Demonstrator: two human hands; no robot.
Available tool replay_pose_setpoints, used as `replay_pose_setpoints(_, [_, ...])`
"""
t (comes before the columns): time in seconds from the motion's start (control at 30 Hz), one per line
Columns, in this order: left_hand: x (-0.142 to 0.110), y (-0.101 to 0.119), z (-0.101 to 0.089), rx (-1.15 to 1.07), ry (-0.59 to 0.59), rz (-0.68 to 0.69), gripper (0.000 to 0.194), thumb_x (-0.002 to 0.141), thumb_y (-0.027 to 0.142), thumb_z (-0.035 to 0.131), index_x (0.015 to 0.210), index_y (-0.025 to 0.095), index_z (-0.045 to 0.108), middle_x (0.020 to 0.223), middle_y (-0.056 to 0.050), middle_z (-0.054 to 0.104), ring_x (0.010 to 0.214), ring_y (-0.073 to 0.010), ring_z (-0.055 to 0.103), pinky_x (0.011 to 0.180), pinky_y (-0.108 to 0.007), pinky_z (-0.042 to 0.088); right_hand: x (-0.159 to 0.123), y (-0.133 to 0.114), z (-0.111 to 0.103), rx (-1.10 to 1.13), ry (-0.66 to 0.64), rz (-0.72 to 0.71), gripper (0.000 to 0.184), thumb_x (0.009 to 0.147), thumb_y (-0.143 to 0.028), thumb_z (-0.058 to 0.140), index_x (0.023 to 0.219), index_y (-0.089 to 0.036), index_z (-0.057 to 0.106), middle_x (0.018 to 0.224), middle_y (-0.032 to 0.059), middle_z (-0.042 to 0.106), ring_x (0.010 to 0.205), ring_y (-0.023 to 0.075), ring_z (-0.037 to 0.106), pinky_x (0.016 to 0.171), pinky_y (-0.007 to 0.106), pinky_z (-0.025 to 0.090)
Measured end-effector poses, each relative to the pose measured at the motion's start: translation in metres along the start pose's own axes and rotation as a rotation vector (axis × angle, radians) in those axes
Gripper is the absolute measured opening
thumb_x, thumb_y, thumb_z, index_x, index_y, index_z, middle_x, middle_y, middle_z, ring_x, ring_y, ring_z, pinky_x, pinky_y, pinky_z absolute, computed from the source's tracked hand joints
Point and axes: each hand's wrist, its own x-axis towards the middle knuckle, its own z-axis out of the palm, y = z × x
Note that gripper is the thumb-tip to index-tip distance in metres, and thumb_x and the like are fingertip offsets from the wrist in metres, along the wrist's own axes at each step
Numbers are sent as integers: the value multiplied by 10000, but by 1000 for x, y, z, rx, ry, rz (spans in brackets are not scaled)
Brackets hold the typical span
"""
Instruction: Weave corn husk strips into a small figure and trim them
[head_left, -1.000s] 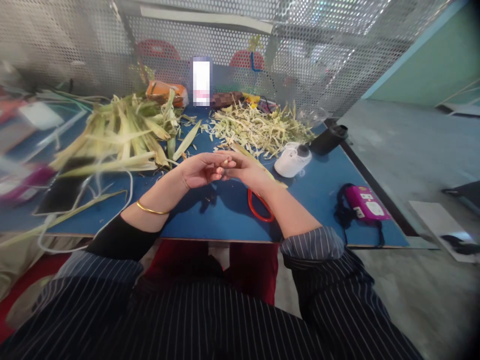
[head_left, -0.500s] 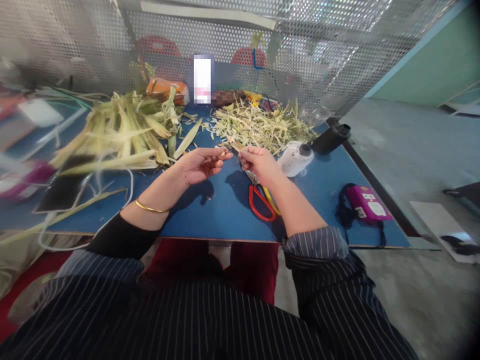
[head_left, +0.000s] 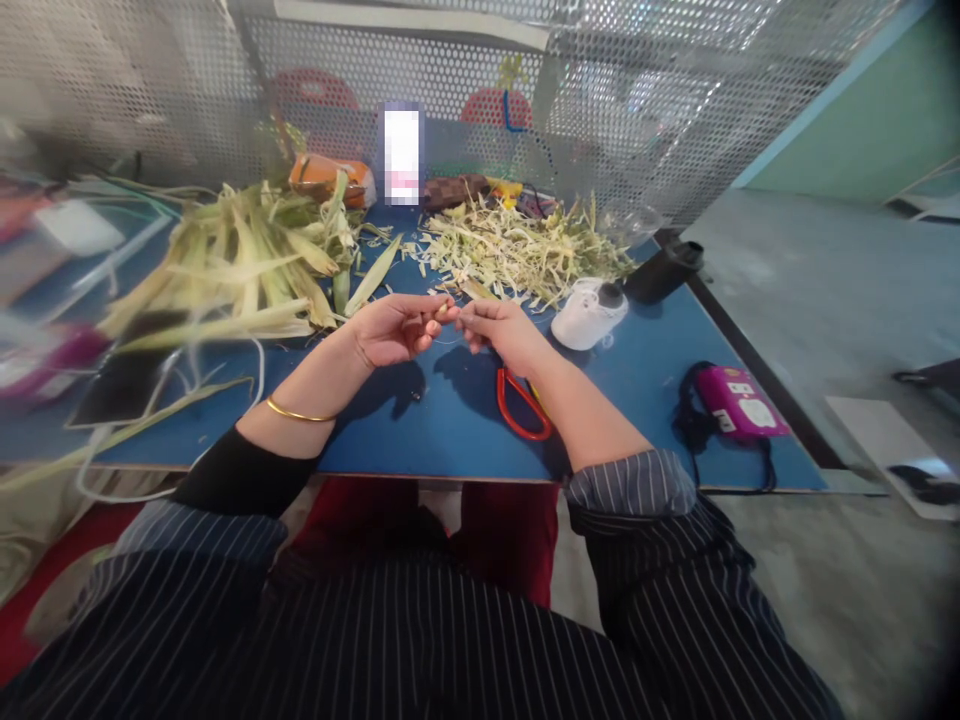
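Note:
My left hand is closed in a pinch, thumb and forefinger on a small pale yellow piece, too small to name. Close against its fingertips, my right hand pinches what looks like a fine white thread, a loop of which hangs between the hands. Under my right wrist lie scissors with a red and a yellow handle; the hand covers their blades. Beside that hand, on the right, a spool of white thread rests on the blue table.
Corn husks are piled at the left, with shredded husk strips heaped at the back. A black cylinder lies behind the spool. A purple box with a cord is near the right edge. A perforated metal screen stands behind.
My right hand has moved left, bringing its fingertips up to those of my left hand. It now covers the scissor blades, and a thread loop shows below the fingers.

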Motion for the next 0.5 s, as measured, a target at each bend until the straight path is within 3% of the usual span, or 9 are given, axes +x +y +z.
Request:
replay_pose_setpoints(0.17, [0, 2, 0, 19, 34, 29, 46, 813, 84, 598, 832, 108, 633, 704, -53, 686, 438, -49, 560, 407, -131, 474, 2, -4, -5, 118, 53, 0, 209, 747, -357, 684, 685, -171, 612, 561, -44, 523, 454, 56, 461, 482, 206, 383])
replay_pose_setpoints(0.27, [4, 0, -2, 136, 94, 91, 57, 783, 107, 636, 838, 109, 649, 738, -55, 703, 446, -52, 566, 408, -139, 467, 0, -9, -6, 33, 95, -8, 188, 766, -344, 654, 700, -169, 641, 579, -25, 547, 466, 75, 481, 506, 234, 401])
replay_pose_setpoints(0.4, [9, -5, -4, 474, 228, 252, 113, 742, 194, 703, 797, 99, 678, 837, -84, 727, 482, -75, 603, 422, -165, 473, -4, -16, -18, -372, 279, -112, 171, 794, -299, 602, 687, -180, 662, 601, 4, 582, 532, 114, 524, 572, 268, 403])
replay_pose_setpoints(0.5, [11, -8, -4, 657, 263, 318, 147, 714, 240, 735, 747, 110, 673, 849, -101, 732, 501, -95, 627, 435, -177, 464, -7, -17, -30, -766, 414, -185, 211, 786, -260, 598, 586, -196, 613, 576, 18, 540, 644, 158, 529, 639, 290, 370])
